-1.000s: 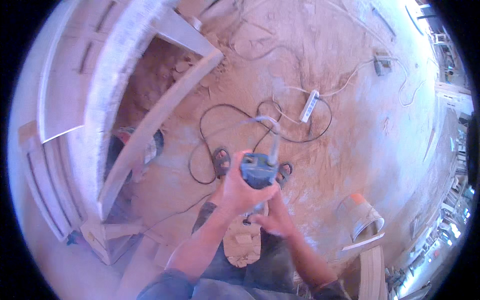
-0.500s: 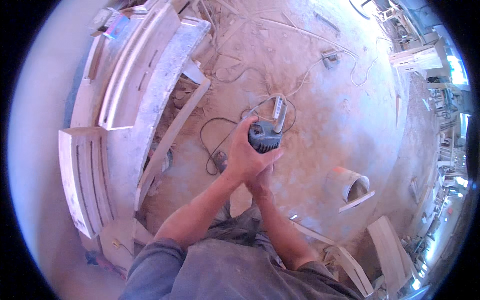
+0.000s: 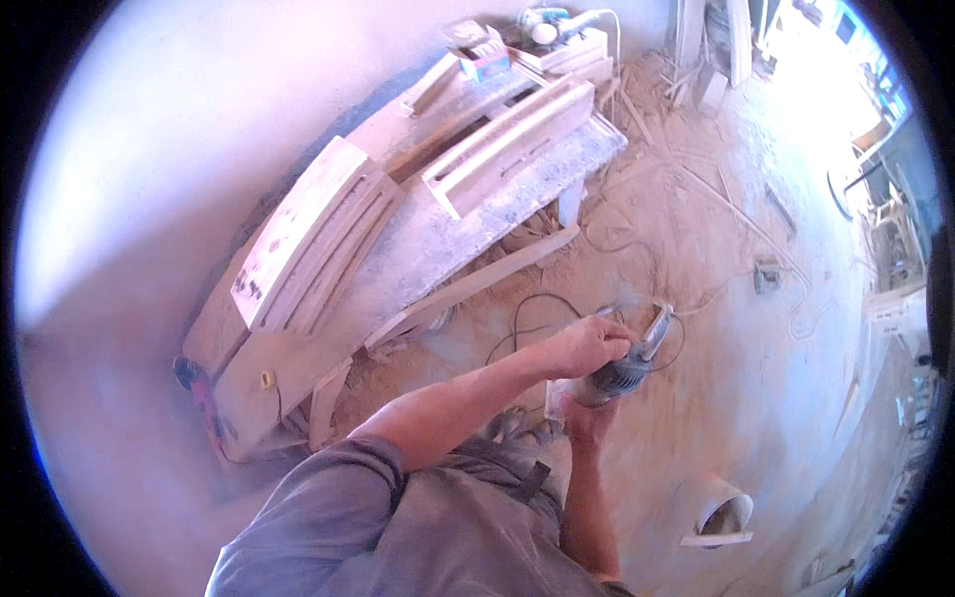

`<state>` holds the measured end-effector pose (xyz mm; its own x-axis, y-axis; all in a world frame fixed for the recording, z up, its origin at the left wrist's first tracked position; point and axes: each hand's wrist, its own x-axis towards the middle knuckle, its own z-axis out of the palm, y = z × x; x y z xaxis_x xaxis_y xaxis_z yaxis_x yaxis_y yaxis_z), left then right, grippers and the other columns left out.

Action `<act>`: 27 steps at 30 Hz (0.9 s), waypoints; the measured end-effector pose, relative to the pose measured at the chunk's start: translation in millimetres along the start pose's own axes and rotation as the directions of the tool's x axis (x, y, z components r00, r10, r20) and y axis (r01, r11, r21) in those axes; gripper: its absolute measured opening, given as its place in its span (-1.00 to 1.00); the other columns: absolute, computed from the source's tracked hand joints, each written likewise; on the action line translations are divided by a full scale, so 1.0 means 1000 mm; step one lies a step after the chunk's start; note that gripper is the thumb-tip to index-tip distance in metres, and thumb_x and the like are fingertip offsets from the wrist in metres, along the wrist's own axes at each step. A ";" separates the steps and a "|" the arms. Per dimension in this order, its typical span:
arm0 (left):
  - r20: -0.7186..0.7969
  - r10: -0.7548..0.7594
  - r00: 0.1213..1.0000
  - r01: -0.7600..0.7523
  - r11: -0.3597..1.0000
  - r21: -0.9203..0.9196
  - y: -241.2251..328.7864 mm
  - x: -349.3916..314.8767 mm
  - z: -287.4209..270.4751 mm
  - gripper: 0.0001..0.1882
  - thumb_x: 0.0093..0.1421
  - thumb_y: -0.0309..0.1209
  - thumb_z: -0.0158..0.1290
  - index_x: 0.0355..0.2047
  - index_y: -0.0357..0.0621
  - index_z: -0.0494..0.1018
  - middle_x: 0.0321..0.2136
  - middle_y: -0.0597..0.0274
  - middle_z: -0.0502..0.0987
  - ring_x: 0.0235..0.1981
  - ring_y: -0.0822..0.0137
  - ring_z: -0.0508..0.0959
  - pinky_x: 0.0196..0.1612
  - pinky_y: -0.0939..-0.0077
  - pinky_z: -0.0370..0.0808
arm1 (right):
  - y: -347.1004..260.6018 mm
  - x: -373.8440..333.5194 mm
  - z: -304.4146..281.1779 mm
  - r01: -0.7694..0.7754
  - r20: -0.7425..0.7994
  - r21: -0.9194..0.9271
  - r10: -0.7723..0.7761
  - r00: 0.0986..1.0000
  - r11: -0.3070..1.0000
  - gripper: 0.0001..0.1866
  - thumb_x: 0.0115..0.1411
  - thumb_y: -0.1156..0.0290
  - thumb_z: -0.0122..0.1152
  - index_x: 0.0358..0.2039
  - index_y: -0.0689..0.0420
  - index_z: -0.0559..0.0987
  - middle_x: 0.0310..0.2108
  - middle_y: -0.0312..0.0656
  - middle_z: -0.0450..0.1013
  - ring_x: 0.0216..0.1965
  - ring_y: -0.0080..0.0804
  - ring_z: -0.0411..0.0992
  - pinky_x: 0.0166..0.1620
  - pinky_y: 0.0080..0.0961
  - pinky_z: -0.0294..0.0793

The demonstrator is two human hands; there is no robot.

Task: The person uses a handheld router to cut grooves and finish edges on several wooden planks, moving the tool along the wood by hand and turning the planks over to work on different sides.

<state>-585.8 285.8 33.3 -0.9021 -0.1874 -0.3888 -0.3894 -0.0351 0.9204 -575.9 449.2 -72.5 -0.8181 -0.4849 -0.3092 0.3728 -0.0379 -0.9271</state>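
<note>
A dark, ribbed power tool [image 3: 619, 378] with a grey end is held out in front of my body, tilted toward the upper right. From below, my right hand [image 3: 589, 418] is wrapped round its body. My left hand [image 3: 594, 348] is closed at the tool's upper side, with thumb and fingers pinched together; what lies between them is hidden. A pale, flat part [image 3: 555, 400] shows at the tool's lower left end, partly behind my right hand. A dark cord [image 3: 519, 310] loops on the floor behind my left wrist.
On the left, a long dusty workbench [image 3: 438, 239] carries stacked wooden pieces [image 3: 308, 239], a grooved wooden piece [image 3: 517, 139] and a small box [image 3: 484, 60]. A red tool [image 3: 204, 403] is at its near end. A white bucket [image 3: 724, 507] lies on the dusty floor, right.
The view has turned left, so more of the workbench shows. My left hand has shifted from spread round the tool to pinched at its upper side, and the tool now tilts.
</note>
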 end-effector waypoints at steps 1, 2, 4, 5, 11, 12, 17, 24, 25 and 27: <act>-0.008 0.006 1.000 -0.006 0.998 0.069 0.012 -0.009 -0.002 -0.68 0.33 -0.35 0.03 -0.03 -0.28 0.60 -0.23 0.17 0.69 -0.15 0.39 0.61 0.02 0.43 0.50 | 0.004 -0.001 -0.001 0.035 -0.022 -0.060 -0.037 0.999 0.998 -0.13 -0.27 0.49 0.53 0.15 0.19 0.38 0.01 -0.24 0.42 -0.02 -0.38 0.44 0.07 -0.40 0.44; -0.001 0.050 0.999 -0.050 0.994 0.099 0.019 -0.012 -0.007 -0.69 0.34 -0.34 0.01 -0.05 -0.24 0.61 -0.22 0.12 0.69 -0.16 0.37 0.62 0.02 0.40 0.50 | 0.014 0.002 0.000 0.068 -0.047 -0.117 -0.074 0.996 0.991 -0.13 -0.27 0.48 0.52 0.15 0.19 0.38 0.01 -0.23 0.42 -0.03 -0.38 0.43 0.08 -0.40 0.44; -0.035 0.067 0.997 -0.059 0.978 0.198 0.018 -0.015 -0.013 -0.69 0.34 -0.33 0.01 -0.05 -0.23 0.61 -0.24 0.11 0.69 -0.15 0.36 0.62 0.02 0.40 0.51 | 0.018 0.001 0.011 0.080 -0.046 -0.141 -0.088 0.995 0.987 -0.13 -0.27 0.48 0.52 0.15 0.20 0.37 0.01 -0.22 0.41 -0.03 -0.38 0.43 0.08 -0.39 0.43; -0.045 0.077 0.996 -0.063 0.966 0.250 0.018 -0.015 -0.019 -0.70 0.35 -0.33 0.01 -0.06 -0.23 0.61 -0.24 0.11 0.70 -0.14 0.35 0.63 0.02 0.39 0.51 | 0.020 0.003 0.020 0.078 -0.032 -0.108 -0.081 0.996 0.991 -0.13 -0.27 0.48 0.52 0.14 0.20 0.37 0.01 -0.22 0.41 -0.03 -0.38 0.43 0.08 -0.39 0.43; -0.062 0.045 0.997 -0.049 0.997 -0.066 -0.070 0.004 -0.109 -0.64 0.30 -0.35 0.08 0.06 -0.21 0.55 -0.10 -0.01 0.66 -0.02 0.10 0.62 0.10 0.31 0.49 | 0.030 0.017 0.089 0.049 -0.114 -0.199 -0.073 0.991 0.979 -0.14 -0.23 0.53 0.50 0.17 0.17 0.35 0.00 -0.21 0.44 -0.03 -0.35 0.45 0.09 -0.34 0.45; -0.159 0.051 0.986 -0.044 0.998 0.045 -0.055 0.000 -0.132 -0.53 0.24 -0.33 0.16 0.14 -0.21 0.48 0.00 -0.06 0.59 0.05 0.03 0.57 0.16 0.27 0.45 | 0.026 0.022 0.095 0.005 -0.175 -0.234 -0.047 0.983 0.972 -0.15 -0.22 0.55 0.49 0.18 0.16 0.36 0.00 -0.21 0.45 -0.03 -0.33 0.47 0.09 -0.33 0.47; -0.611 0.486 0.625 0.139 0.700 0.700 -0.086 0.005 -0.314 0.02 -0.06 -0.22 0.42 0.36 -0.20 0.16 0.30 -0.23 0.24 0.32 -0.10 0.29 0.35 0.06 0.26 | 0.054 0.051 0.128 0.110 -0.347 -0.102 -0.139 0.927 0.989 -0.16 -0.15 0.63 0.44 0.20 0.19 0.32 0.04 -0.15 0.41 0.02 -0.26 0.44 0.12 -0.29 0.45; -0.582 0.290 0.759 0.161 0.784 0.600 -0.133 0.030 -0.392 -0.03 -0.09 -0.26 0.41 0.27 -0.31 0.18 0.01 -0.27 0.48 0.04 -0.19 0.52 0.12 0.08 0.49 | 0.022 0.106 0.226 0.120 -0.477 -0.305 -0.261 0.839 0.945 -0.18 -0.13 0.63 0.44 0.20 0.24 0.32 0.06 -0.12 0.40 0.01 -0.23 0.43 0.14 -0.27 0.42; -0.577 0.316 0.753 0.147 0.774 0.616 -0.137 0.030 -0.392 -0.03 -0.10 -0.26 0.41 0.26 -0.31 0.19 -0.03 -0.24 0.51 0.00 -0.19 0.55 0.08 0.08 0.51 | 0.020 0.115 0.234 0.151 -0.482 -0.321 -0.299 0.824 0.935 -0.19 -0.13 0.63 0.44 0.20 0.24 0.32 0.06 -0.12 0.41 0.01 -0.23 0.43 0.14 -0.27 0.42; -0.563 0.340 0.753 0.114 0.775 0.622 -0.143 0.029 -0.387 -0.05 -0.11 -0.25 0.42 0.24 -0.31 0.21 -0.09 -0.21 0.55 -0.05 -0.20 0.57 0.03 0.08 0.53 | 0.019 0.131 0.249 0.204 -0.486 -0.355 -0.367 0.793 0.912 -0.20 -0.13 0.62 0.45 0.19 0.25 0.33 0.05 -0.13 0.41 0.01 -0.23 0.43 0.15 -0.27 0.41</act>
<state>-484.8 -94.8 -93.3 -0.7075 -0.7054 0.0437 -0.5204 0.5618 0.6430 -567.1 167.2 -77.5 -0.9985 0.0540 -0.0079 0.0173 0.1766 -0.9841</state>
